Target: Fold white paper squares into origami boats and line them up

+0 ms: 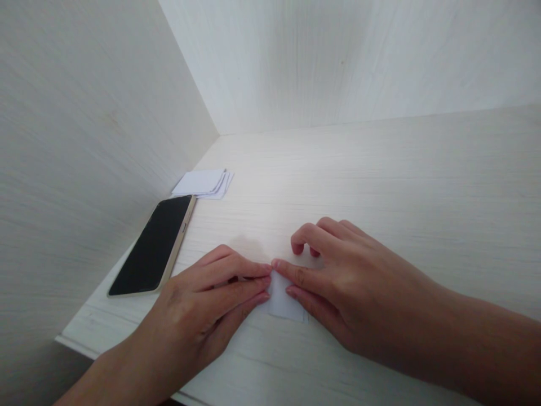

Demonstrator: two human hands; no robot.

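A small white folded paper [284,301] lies flat on the pale wooden desk [380,186], near its front edge. My left hand [211,299] rests on the paper's left side, fingers stretched out together and pressing down. My right hand [338,276] covers the right side; its index and middle fingers lie flat on the paper and the other fingers curl under. The fingertips of both hands meet over the paper. Most of the paper is hidden beneath them.
A phone [154,246] with a dark screen lies to the left, next to the side wall [84,141]. Behind it sits a small stack of white paper squares [203,183]. A back wall [338,56] closes off the desk.
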